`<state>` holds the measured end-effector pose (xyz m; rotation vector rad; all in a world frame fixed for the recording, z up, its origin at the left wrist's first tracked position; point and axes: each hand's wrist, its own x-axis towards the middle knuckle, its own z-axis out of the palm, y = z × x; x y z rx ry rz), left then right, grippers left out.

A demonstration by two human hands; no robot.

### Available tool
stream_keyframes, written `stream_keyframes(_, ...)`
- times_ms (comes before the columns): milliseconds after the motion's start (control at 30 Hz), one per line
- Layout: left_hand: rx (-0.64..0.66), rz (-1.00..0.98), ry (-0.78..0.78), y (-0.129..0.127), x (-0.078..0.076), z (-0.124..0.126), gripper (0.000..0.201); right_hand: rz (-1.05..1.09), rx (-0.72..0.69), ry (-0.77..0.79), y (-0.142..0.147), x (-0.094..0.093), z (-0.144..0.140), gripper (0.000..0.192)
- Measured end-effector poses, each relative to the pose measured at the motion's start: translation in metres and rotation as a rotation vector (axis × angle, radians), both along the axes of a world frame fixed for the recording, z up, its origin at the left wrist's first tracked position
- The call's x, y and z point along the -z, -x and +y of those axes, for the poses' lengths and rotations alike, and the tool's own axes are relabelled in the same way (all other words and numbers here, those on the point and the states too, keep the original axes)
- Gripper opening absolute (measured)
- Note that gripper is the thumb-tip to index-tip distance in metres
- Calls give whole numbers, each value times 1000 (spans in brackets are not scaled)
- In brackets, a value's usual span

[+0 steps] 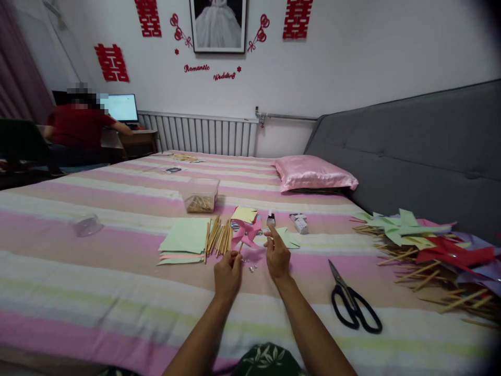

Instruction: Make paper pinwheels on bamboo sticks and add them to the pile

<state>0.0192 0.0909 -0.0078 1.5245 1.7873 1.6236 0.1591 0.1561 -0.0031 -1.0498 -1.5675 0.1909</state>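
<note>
Pink folded-paper pinwheel (246,233) on a thin wooden stick lies on the striped bed (97,292), its stick pinched by the left hand (227,274); the outstretched right hand (277,256) hovers beside it, fingers loose, index extended, grasping nothing.

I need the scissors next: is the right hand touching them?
Apart. The head view shows the right hand up by the pink pinwheel, with a plain stretch of striped bedcover between it and the scissors.
</note>
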Motion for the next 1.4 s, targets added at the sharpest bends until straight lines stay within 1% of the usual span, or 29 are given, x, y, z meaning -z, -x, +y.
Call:
stream_keyframes(167,21,55,-8,-1,2,2,17,-109,-25,4,-2,0,3,55)
stream_keyframes(267,25,70,-1,-1,3,3,17,-138,-21,24,-4,0,5,57)
stream_keyframes(400,35,69,7,-2,2,4,17,-111,-28,47,-5,0,7,51)
stream_keyframes(600,33,10,11,-2,3,5,18,-57,-81,64,-7,-4,5,37)
stream_keyframes(833,33,-58,11,-1,4,6,18,-16,-153,21,-7,-3,6,40)
stream_keyframes(1000,38,-95,5,-1,5,7,18,-20,-160,-18,-6,-2,5,34)
stream_keyframes(1133,54,-124,13,0,6,7,18,4,-197,-16,-4,-3,4,33)
stream_keyframes(1200,59,-138,16,0,6,7,18,50,-195,-14,-4,-5,3,30)
stream_keyframes(1333,83,-154,9,-1,4,6,17,207,-135,8,-8,-9,3,20)
stream_keyframes(1400,110,-148,1,-2,3,5,16,257,-159,51,-10,-11,4,21)
